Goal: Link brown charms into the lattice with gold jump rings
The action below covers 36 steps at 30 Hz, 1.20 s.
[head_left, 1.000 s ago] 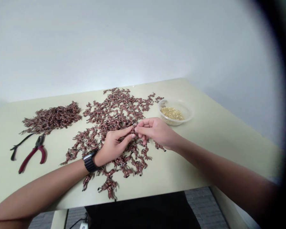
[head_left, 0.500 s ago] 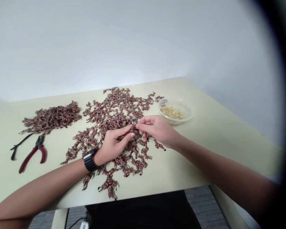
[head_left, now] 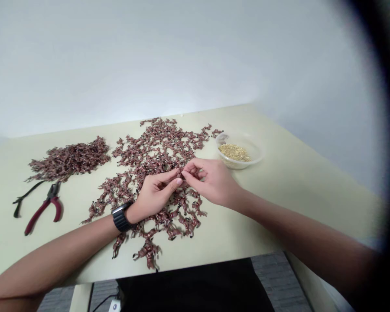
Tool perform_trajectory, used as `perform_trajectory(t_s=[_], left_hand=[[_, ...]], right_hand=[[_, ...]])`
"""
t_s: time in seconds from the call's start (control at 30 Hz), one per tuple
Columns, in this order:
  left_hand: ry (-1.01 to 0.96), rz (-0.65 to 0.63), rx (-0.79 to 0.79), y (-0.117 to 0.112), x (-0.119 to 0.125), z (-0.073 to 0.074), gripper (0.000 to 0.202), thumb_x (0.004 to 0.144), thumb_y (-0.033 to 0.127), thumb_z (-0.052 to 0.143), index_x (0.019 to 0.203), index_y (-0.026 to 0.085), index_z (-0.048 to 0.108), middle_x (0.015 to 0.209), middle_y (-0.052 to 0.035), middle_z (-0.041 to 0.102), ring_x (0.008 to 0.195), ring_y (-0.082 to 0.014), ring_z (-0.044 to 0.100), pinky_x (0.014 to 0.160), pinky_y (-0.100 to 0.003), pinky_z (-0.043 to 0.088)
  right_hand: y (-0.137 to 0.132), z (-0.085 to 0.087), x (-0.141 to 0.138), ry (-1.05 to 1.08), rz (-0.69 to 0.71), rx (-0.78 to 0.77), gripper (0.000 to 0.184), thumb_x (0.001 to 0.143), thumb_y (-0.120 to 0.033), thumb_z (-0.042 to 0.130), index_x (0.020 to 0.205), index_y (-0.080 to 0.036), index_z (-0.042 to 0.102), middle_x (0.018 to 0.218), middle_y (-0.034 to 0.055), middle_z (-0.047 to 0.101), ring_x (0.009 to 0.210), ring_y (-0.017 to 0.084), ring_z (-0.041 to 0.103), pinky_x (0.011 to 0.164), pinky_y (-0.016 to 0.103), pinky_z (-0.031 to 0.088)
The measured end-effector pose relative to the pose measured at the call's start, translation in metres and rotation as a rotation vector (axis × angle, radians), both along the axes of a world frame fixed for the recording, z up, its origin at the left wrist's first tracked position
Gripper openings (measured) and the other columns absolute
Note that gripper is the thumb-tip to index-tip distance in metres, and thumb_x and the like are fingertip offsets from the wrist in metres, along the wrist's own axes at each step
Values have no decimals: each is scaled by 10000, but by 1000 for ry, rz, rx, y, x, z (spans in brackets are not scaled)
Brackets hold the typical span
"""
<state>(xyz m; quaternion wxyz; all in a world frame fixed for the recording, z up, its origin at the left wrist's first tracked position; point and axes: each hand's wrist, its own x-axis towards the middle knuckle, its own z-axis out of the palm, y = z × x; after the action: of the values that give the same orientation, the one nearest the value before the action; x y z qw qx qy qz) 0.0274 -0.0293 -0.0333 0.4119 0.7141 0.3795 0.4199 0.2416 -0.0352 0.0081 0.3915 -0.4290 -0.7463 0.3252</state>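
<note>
My left hand (head_left: 156, 193), with a black watch on its wrist, and my right hand (head_left: 211, 180) meet over a wide spread of small brown figures (head_left: 156, 156) on the pale table (head_left: 279, 190). Both hands pinch, fingertips together, at one small brown piece (head_left: 181, 175) held between them just above the spread. The piece is mostly hidden by the fingers.
A second heap of brown figures (head_left: 69, 158) lies at the back left. Red-handled pliers (head_left: 45, 208) and a black tool (head_left: 24, 200) lie at the left. A clear bowl of small golden bits (head_left: 238, 151) stands right of the spread. The table's front edge is close to me.
My right hand has turned slightly, its fingers curling tighter over the piece. The left hand has kept its place.
</note>
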Motion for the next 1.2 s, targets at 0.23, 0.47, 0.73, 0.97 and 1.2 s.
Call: perform_trajectory(t_s=[0.23,0.47,0.73,0.97,1.2], left_hand=[[-4,-3,15,0,1,-1,368,931,325,714,1277,206,752,1058,-60,808,909,-232,765,835,-328,638],[10,-11,42,-1,0,1,359,935,310,712,1282,222,745,1159,-53,788,952,-224,766,871,-319,625],[108,30,178,-4,0,6,364,961,277,678,1317,215,717,1245,-61,746,984,-233,771,881,-319,623],[169,43,288,-5,0,7,382,955,237,681,1335,209,702,1075,-62,806,827,-198,777,761,-291,633],[101,27,177,-2,-1,3,354,963,284,675,1307,216,726,1172,-68,780,912,-229,779,792,-319,639]], right_hand=[[1,-1,1,-29,8,81,92,921,-239,616,870,-181,667,746,1,672,615,111,566,603,262,446],[2,-7,1,-151,-6,328,89,952,-197,580,885,-180,637,753,14,649,672,137,571,660,280,454],[-1,-8,-2,-146,3,324,133,975,-221,547,880,-177,628,790,50,671,708,167,600,691,320,490],[5,0,0,214,118,-514,198,938,-385,641,876,-197,639,643,-22,620,514,125,619,480,247,452],[10,-1,3,242,112,-521,200,908,-383,696,897,-185,667,690,-15,634,514,119,631,496,254,482]])
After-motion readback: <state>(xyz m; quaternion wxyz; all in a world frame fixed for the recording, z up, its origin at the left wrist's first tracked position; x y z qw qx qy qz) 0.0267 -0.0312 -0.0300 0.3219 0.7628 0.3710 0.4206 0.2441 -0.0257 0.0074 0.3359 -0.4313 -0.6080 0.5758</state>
